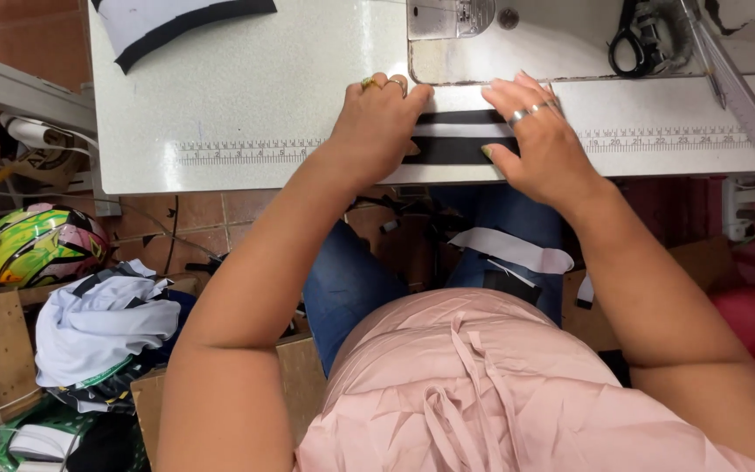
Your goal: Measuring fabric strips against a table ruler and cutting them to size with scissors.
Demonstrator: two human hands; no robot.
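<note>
Black-and-white strip pinned flat on the counter, lying between both hands, near the front edge and just short of the sewing machine. Not yet under the needle, as far as can be judged: lined up and smoothed, stitching still to come. No seam visible on the exposed part, though most of the strip hidden by the hands.

Left hand closed loosely, knuckles bent, pressing down on the strip's left end; gold rings on two fingers. Right hand spread wide and flat, fingers fanned, holding the right end down; silver ring on one finger. Neither gripping, both pressing.

Strip: soft woven or knit cloth, black bands with a white band between, long and narrow, limp. Counter: hard, pale, speckled laminate with a printed ruler scale running under and to either side of the hands.

Beyond the right hand: black-handled scissors, metal and plastic, and a clear ruler, stiff and flat. Far beyond the left hand: another black-and-white cloth piece. Below the hands, on the lap: a white cut piece. Down left of the left arm: a cloth heap and a glossy green helmet.
</note>
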